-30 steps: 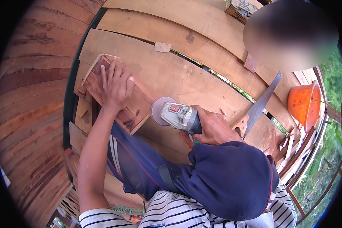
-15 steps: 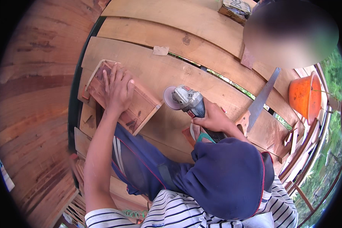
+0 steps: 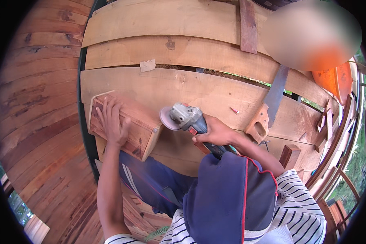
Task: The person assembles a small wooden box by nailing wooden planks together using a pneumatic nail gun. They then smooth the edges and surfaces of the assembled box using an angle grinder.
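A reddish wooden box [image 3: 136, 132] with pale edging lies tilted by my navy-trousered leg. My left hand [image 3: 113, 122] rests on its upper face, fingers stretched out and slightly spread. In my right hand [image 3: 216, 132] is an angle grinder [image 3: 188, 117], gripped round its body. Its pale pinkish disc [image 3: 169, 118] is right by the box's right end; whether they touch, I cannot tell. Beyond my right forearm lies a handsaw [image 3: 277, 87] with a wooden handle.
Wide planks [image 3: 150, 53] with gaps between them form the work surface. A paper scrap [image 3: 147, 65] lies on them. An orange bucket [image 3: 343, 79] stands at the right, partly behind a blurred patch. Wood offcuts [image 3: 289, 156] lie at the right; a plank wall [image 3: 40, 118] rises on the left.
The view has shifted, putting box and grinder lower and further left. The box looks slightly turned. My left hand still rests on it, and my right still grips the grinder.
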`<state>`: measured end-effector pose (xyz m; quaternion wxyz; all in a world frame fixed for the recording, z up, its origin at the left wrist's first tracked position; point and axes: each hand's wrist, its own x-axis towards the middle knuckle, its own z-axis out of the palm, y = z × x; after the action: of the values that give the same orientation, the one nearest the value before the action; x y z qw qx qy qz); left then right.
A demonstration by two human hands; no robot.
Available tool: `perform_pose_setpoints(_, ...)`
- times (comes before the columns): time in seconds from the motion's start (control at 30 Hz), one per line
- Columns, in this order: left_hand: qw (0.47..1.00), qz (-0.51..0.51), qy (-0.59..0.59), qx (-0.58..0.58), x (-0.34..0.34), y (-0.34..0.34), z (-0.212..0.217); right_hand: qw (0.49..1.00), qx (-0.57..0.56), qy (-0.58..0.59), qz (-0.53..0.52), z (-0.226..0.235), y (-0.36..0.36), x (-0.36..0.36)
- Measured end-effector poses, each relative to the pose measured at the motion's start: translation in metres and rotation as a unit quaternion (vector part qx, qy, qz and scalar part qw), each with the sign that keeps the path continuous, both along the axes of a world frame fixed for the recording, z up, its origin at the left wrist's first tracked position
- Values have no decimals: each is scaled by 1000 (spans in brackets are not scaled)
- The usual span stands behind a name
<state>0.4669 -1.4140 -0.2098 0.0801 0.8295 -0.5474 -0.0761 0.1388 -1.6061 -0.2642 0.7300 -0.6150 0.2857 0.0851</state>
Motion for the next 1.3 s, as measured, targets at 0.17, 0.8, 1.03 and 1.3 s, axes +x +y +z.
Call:
perform_pose_setpoints(0.17,981,-171,25,92,-12,-10,38,996,65,51,-43,15,-20,-22)
perform_pose_setpoints(0.8,987,72,1,-143,-26,1,0,999,-15,32,21,10,-22,4)
perform_pose_setpoints(1.03,976,110,-8,-186,-33,0,0,1000,-9,9,24,23,-8,8)
perform_pose_setpoints(1.3,973,106,-8,-203,-29,2,-4,998,-29,27,48,26,-9,8)
